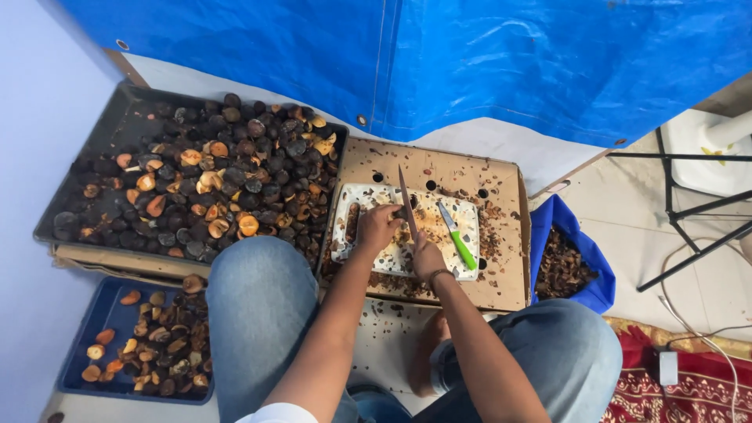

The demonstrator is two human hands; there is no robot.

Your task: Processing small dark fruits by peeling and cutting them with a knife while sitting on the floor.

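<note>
Blue tarp [470,63] hangs across the top of the frame, above a floor where a person sits in jeans, knees spread. Between the knees lies a cardboard sheet [501,274] strewn with brown husk bits, and on it a white cutting board [356,200], at centre frame. The left hand [377,227] rests on the board, fingers curled down over something small that I cannot make out. The right hand [427,257], just right of it, is clenched on a knife [406,202] whose blade stands upward and away over the board. A green-handled knife [458,239] lies loose on the board's right side. Upper left, a dark tray [117,125] is heaped with dark nuts [227,180], some cut open orange. Lower left, a blue tray [106,313] holds halves. Right of the cardboard, a blue bag [576,243] holds brown scraps.
</note>
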